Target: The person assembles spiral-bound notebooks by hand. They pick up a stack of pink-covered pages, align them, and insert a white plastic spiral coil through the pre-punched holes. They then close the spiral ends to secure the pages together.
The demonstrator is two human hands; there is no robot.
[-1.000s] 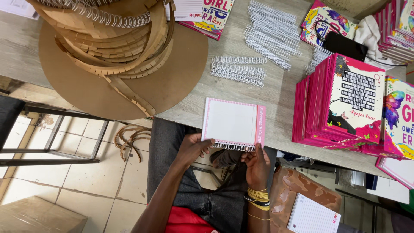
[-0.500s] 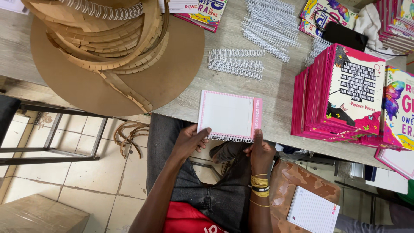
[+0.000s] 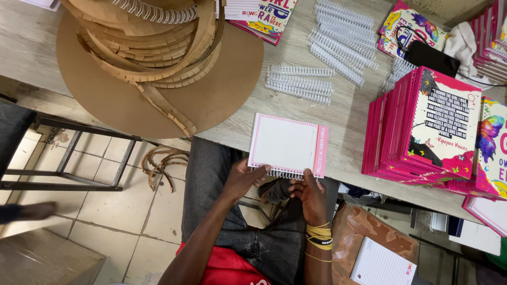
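I see the table (image 3: 348, 126) running across the upper frame, grey and wood-grained. On it at upper left sits a big brown cardboard disc (image 3: 211, 89) with a heap of curled cardboard strips (image 3: 153, 47) piled on top. At the right edge stands a tall stack of pink books (image 3: 422, 126), with more coloured covers beyond it at far right. A black phone (image 3: 432, 58) lies just above that stack. Silver wire coils (image 3: 338, 31) lie in the upper middle, and two more coils (image 3: 299, 84) rest just below them.

At centre, the notepad (image 3: 288, 145) lies flat at the table's near edge, white page up with a pink border and a pink strip along its right side; its wire spine faces me, hanging just over the edge. My left hand (image 3: 244, 179) pinches the lower left corner of the notepad, thumb on top. My right hand (image 3: 310, 192) has its fingers closed on the wire spine at the lower right, yellow bands on the wrist.

At lower right a smaller lined pad (image 3: 383, 264) rests on a brown stool (image 3: 359, 232). Below left is tiled floor (image 3: 105, 211) and a black metal frame (image 3: 68, 158).
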